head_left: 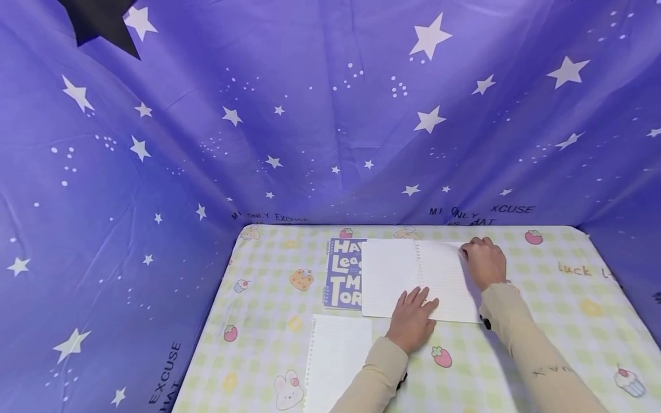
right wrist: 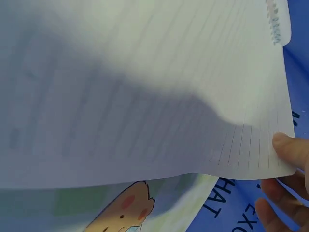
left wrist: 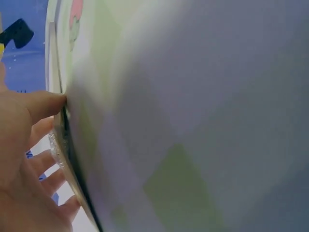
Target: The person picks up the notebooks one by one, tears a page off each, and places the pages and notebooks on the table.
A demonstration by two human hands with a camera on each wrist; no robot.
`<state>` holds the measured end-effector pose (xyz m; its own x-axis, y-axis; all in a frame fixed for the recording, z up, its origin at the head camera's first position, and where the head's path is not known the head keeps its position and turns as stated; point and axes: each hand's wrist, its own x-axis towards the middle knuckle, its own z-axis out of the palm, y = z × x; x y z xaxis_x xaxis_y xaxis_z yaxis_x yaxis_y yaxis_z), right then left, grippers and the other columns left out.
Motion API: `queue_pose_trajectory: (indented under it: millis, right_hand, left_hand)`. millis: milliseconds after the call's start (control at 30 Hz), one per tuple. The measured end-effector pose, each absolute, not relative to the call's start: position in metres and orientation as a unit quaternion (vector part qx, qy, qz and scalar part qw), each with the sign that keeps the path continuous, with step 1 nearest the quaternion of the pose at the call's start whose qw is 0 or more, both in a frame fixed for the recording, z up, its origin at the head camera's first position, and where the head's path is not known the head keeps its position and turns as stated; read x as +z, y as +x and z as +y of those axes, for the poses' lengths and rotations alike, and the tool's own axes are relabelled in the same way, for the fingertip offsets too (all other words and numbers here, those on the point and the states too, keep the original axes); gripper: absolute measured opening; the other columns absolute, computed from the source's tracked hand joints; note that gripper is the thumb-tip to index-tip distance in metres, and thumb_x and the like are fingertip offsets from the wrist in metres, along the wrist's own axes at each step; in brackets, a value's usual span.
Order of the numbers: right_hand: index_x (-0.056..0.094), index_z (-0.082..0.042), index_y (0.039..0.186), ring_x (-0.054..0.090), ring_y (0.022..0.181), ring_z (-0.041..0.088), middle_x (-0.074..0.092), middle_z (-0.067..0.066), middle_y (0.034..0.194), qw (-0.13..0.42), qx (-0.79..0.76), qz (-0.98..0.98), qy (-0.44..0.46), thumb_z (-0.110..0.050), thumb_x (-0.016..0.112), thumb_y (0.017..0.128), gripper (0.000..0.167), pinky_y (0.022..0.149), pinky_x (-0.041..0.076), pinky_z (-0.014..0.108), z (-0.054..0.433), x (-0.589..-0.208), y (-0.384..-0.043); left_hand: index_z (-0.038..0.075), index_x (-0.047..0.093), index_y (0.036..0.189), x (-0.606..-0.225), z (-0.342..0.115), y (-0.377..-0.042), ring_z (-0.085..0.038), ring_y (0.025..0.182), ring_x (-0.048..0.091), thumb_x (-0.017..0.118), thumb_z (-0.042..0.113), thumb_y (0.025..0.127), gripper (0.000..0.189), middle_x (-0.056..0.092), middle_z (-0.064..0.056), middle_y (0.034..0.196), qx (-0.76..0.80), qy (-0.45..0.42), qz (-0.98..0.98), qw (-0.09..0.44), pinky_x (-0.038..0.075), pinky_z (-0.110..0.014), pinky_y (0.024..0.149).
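A spiral notebook (head_left: 389,275) lies spread on the table, showing lined white pages and a coil down its middle. My left hand (head_left: 411,321) rests at its lower edge by the coil, fingers spread. In the left wrist view, the thumb of that left hand (left wrist: 24,145) touches the notebook's edge. At the upper right corner, my right hand (head_left: 484,263) pinches a lined page (head_left: 446,281). The right wrist view shows this page (right wrist: 231,72) slightly lifted and wavy along its edge, with the right hand's thumb (right wrist: 289,150) on its face and fingers behind.
A purple notebook cover with white lettering (head_left: 343,275) shows partly from under the open notebook's left side. Nearer me lies a loose white sheet (head_left: 338,355) with a ragged-holed left edge. A checkered cloth (head_left: 258,355) covers the table; blue starry curtains (head_left: 330,115) hang around it.
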<state>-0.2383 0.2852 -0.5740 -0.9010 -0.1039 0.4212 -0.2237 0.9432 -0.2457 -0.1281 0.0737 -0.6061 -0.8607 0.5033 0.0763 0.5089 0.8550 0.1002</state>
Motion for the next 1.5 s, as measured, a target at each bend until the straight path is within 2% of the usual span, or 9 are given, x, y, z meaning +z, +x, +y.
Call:
queue_pose_trajectory:
  millis: [167, 467, 633, 800, 1033, 1200, 1500]
  right_hand:
    - [0.075, 0.003, 0.088, 0.061, 0.084, 0.04, 0.07, 0.021, 0.088, 0.216, 0.163, -0.957, 0.099, 0.0, 0.067, 0.088, 0.009, 0.072, 0.051, 0.057, 0.285, -0.574, -0.225]
    - [0.076, 0.004, 0.089, 0.061, 0.082, 0.039, 0.07, 0.02, 0.086, 0.239, 0.166, -0.95, 0.113, -0.001, 0.071, 0.085, 0.008, 0.073, 0.052, 0.055, 0.281, -0.575, -0.208]
    - [0.075, 0.004, 0.092, 0.061, 0.087, 0.037, 0.071, 0.02, 0.091, 0.226, 0.168, -0.949, 0.14, -0.001, 0.071, 0.085, 0.01, 0.081, 0.052, 0.052, 0.267, -0.581, -0.196]
    - [0.075, 0.004, 0.096, 0.062, 0.092, 0.037, 0.072, 0.018, 0.094, 0.205, 0.162, -0.953, 0.153, -0.003, 0.072, 0.085, 0.013, 0.086, 0.052, 0.052, 0.253, -0.588, -0.181]
    - [0.076, 0.002, 0.097, 0.062, 0.093, 0.033, 0.071, 0.014, 0.094, 0.182, 0.139, -0.959, 0.166, -0.006, 0.074, 0.084, 0.015, 0.083, 0.052, 0.05, 0.238, -0.6, -0.168]
    - [0.077, -0.002, 0.094, 0.061, 0.092, 0.031, 0.071, 0.011, 0.092, 0.175, 0.122, -0.96, 0.18, -0.006, 0.075, 0.083, 0.012, 0.081, 0.052, 0.048, 0.231, -0.605, -0.162]
    - [0.077, -0.003, 0.089, 0.062, 0.092, 0.03, 0.071, 0.01, 0.091, 0.187, 0.127, -0.957, 0.181, -0.005, 0.075, 0.081, 0.008, 0.081, 0.052, 0.047, 0.231, -0.604, -0.156]
  left_hand:
    - [0.032, 0.054, 0.143, -0.604, 0.073, -0.129, -0.016, 0.144, 0.037, 0.055, 0.04, 0.099, 0.044, 0.045, 0.004, 0.154, -0.064, -0.271, -0.96, 0.009, 0.032, -0.037, 0.119]
    - [0.024, 0.048, 0.147, -0.606, 0.076, -0.146, -0.014, 0.142, 0.039, 0.048, 0.046, 0.102, 0.05, 0.044, 0.002, 0.154, -0.086, -0.273, -0.958, 0.019, 0.029, -0.033, 0.12]
    - [0.022, 0.045, 0.149, -0.609, 0.074, -0.156, -0.016, 0.147, 0.032, 0.048, 0.047, 0.101, 0.054, 0.04, 0.001, 0.157, -0.072, -0.25, -0.966, 0.003, 0.027, -0.036, 0.121]
    - [0.021, 0.039, 0.153, -0.612, 0.073, -0.158, -0.017, 0.15, 0.025, 0.043, 0.051, 0.102, 0.059, 0.032, 0.001, 0.161, -0.052, -0.233, -0.971, -0.024, 0.023, -0.036, 0.123]
    - [0.02, 0.034, 0.155, -0.616, 0.074, -0.165, -0.018, 0.152, 0.021, 0.037, 0.054, 0.103, 0.063, 0.027, 0.002, 0.163, -0.044, -0.21, -0.976, -0.03, 0.02, -0.039, 0.124]
    - [0.022, 0.023, 0.159, -0.618, 0.076, -0.166, -0.014, 0.153, 0.014, 0.032, 0.06, 0.101, 0.07, 0.018, 0.009, 0.165, -0.028, -0.183, -0.981, -0.051, 0.015, -0.042, 0.125]
    - [0.025, 0.024, 0.158, -0.617, 0.083, -0.167, -0.011, 0.153, 0.012, 0.03, 0.063, 0.1, 0.07, 0.015, 0.011, 0.165, -0.012, -0.179, -0.982, -0.054, 0.013, -0.041, 0.125]
